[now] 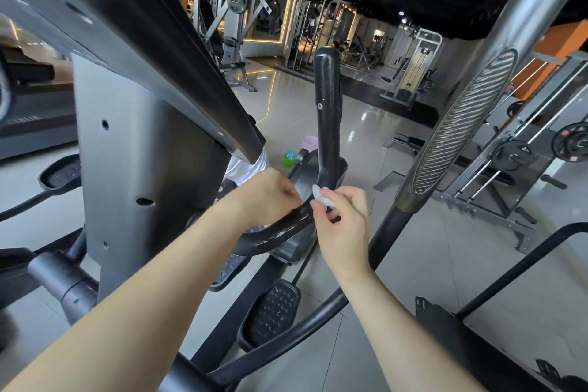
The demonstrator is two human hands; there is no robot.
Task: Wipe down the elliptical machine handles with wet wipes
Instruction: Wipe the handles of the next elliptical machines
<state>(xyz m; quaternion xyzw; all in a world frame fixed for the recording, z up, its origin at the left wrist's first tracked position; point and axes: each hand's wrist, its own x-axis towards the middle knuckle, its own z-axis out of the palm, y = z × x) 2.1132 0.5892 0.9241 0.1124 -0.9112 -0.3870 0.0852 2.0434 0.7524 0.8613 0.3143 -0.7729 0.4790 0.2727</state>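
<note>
Head view: thumb and fingertips point(332, 192) of right hand point(342, 226) pinching a small crumpled wet wipe point(320, 197), held against the inner bend of the black fixed handle point(327, 111), where the upright part turns into the lower curve. Left hand point(265, 197) just beside it, on the other side of the same bend, fingers curled; fingertips hidden behind the knuckles, so cannot tell whether gripping the bar, tugging the wipe, or neither.

Step in hand, by judgement: wiping this handle, or re-gathering the wipe for it, low at the bend. Pale scuffs or streaks visible along the lower curve; upright section above not touched by either hand. Next move likely calls for wrapping the wipe round the bar and drawing it up toward the rounded tip, left hand steadying. Ribbed swing-arm grip point(464, 124) to the right well apart from both hands, probably still to do.

Containers: pink tub point(310, 141) and green cup point(289, 160) with a blue piece on its rim, on the tiled floor point(359, 124) beyond the handle. Contents of both not visible. No wipe packet made out.
</note>
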